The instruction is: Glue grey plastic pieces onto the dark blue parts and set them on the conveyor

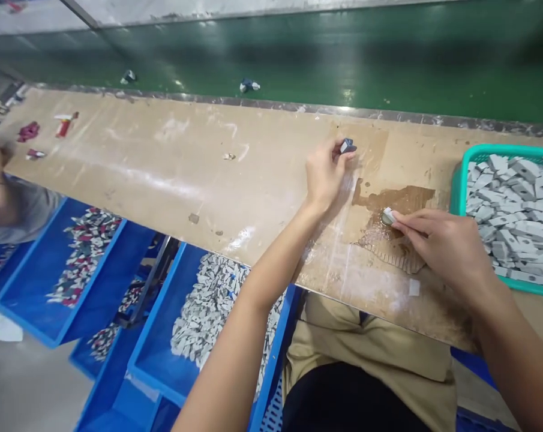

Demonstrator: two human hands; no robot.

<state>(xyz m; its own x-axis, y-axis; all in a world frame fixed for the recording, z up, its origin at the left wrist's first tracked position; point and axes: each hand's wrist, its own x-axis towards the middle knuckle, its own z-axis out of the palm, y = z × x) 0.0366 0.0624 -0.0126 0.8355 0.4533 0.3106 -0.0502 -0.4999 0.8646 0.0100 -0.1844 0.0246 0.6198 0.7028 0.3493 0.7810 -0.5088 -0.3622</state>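
Pinched in the fingers of my left hand [325, 174] is a small dark blue and white plastic piece [347, 146], held just above the tan work board. My right hand [451, 246] is closed on a small light grey plastic piece [388, 215], its thumb and forefinger at the near end. That piece is over a wet-looking brown patch [399, 201] where torn cardboard shows. To the right of my right hand stands a green basket [458, 192] heaped with grey plastic pieces [518, 210].
A green conveyor belt [325, 60] runs along the back, carrying blue-and-white pieces [249, 85]. Blue bins [154, 336] of small parts stand below the board's front edge. At far left, a co-worker's arm [1, 198] is near red pieces [28, 131].
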